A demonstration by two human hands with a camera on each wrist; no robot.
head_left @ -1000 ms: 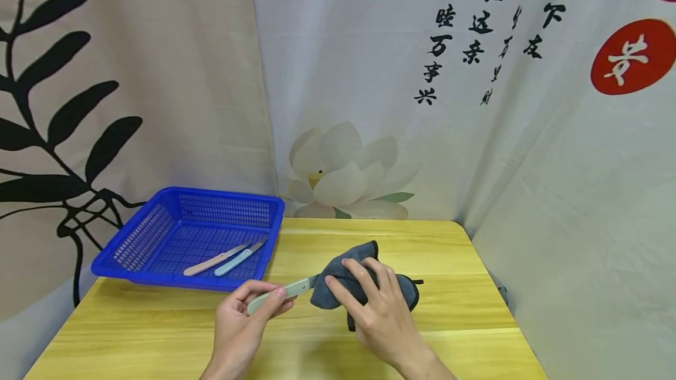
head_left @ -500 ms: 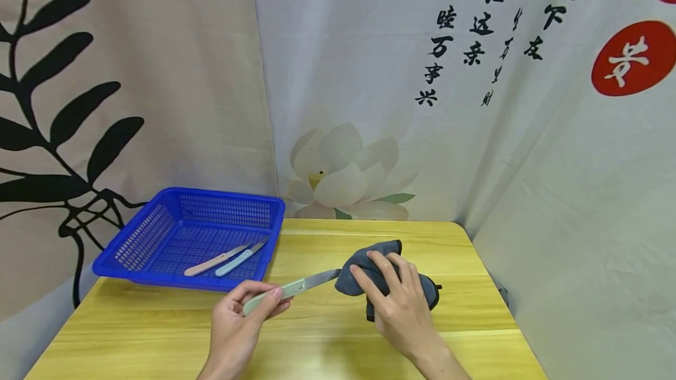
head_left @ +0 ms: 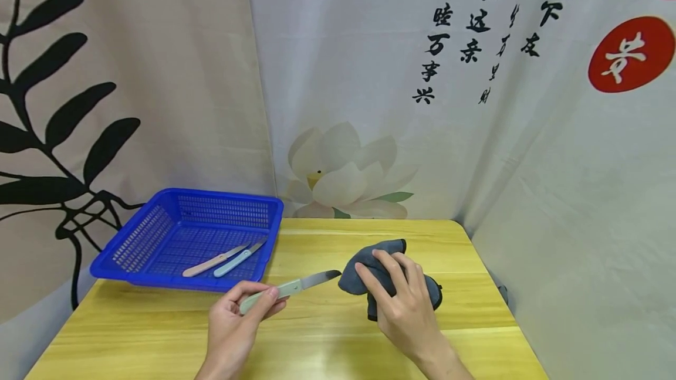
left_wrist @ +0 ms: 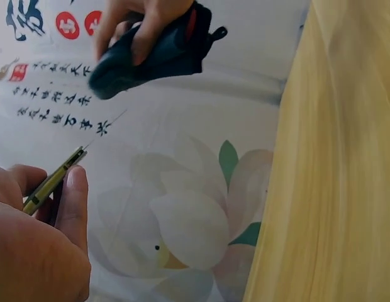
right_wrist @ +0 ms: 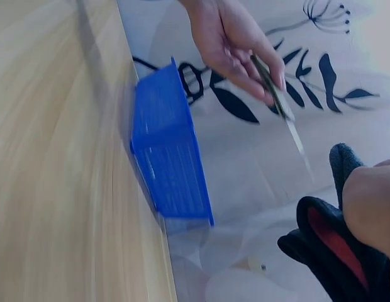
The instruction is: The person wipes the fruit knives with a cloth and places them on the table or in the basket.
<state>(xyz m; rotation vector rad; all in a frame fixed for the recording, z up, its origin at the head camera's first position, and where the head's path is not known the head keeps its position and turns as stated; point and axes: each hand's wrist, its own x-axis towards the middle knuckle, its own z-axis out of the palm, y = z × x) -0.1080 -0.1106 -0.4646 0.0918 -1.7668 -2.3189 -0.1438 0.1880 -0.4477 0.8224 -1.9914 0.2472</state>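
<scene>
A knife with a pale green handle (head_left: 287, 289) is pinched between the thumb and fingers of my left hand (head_left: 237, 324). Its bare blade (head_left: 318, 278) points right, the tip just short of a folded grey cloth (head_left: 352, 277) with black edging. My right hand (head_left: 404, 304) grips that cloth from above, fingers bent over it. In the left wrist view the thin blade (left_wrist: 114, 121) is seen nearly edge-on below the cloth (left_wrist: 119, 70). A red inner layer (right_wrist: 336, 244) of the cloth shows in the right wrist view.
At the table's left stands a blue plastic basket (head_left: 185, 233). Inside it lie a pink-handled knife (head_left: 213, 261) and a blue-handled knife (head_left: 239, 261). The wooden table (head_left: 449, 251) ends at a printed curtain (head_left: 359, 75) behind and to the right.
The cloth in my right hand has moved right, off the blade, which is now uncovered to its tip. My left hand has drifted slightly left with the knife.
</scene>
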